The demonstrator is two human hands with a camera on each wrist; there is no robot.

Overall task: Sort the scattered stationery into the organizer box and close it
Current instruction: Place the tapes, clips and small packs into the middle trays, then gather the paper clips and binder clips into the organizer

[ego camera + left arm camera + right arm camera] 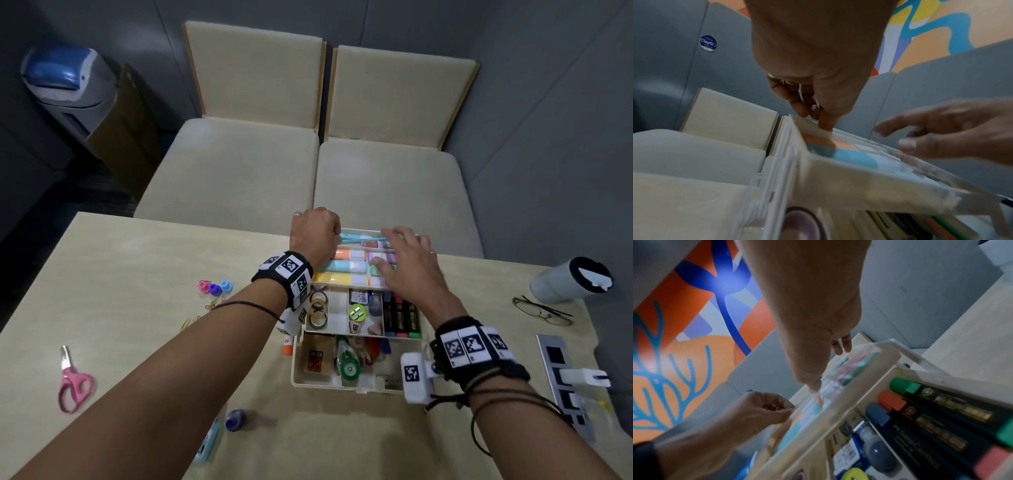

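Your forearms fill the bottom of the head view, both reaching to the organizer box [329, 380], which stands open on the table [144, 260] with its tiers stepped back. Your left hand [313, 233] is curled over the far left corner of the top tray [352, 231]; your right hand [407, 263] hovers flat over that tray's right half, fingers spread and relaxed, holding nothing. Pastel highlighters [346, 265] lie in rows in the top tray. Below it, the middle tray [337, 315] holds washi tape rolls [318, 310] on the left and dark markers [402, 317] on the right. Still loose on the table are pink scissors [73, 382], coloured push pins [215, 287], paper clips [205, 308] and a small blue bottle [235, 419]. Eyeglasses [543, 311] and a cup [570, 279] sit to the right.

From your left wrist, the left hand [813, 91] pinches the far rim of the top tray [859, 175] between thumb and fingertips [801, 110]. The right hand [953, 129], blurred, has its fingers extended above the tray. One tape roll [801, 224] shows below.

From your right wrist, the right hand [818, 321] hangs open over the highlighters [851, 369], fingers straight. The left hand [756, 415] grips the tray's corner. Markers [931, 418] with green, red and blue caps lie side by side in the middle tray [844, 412].
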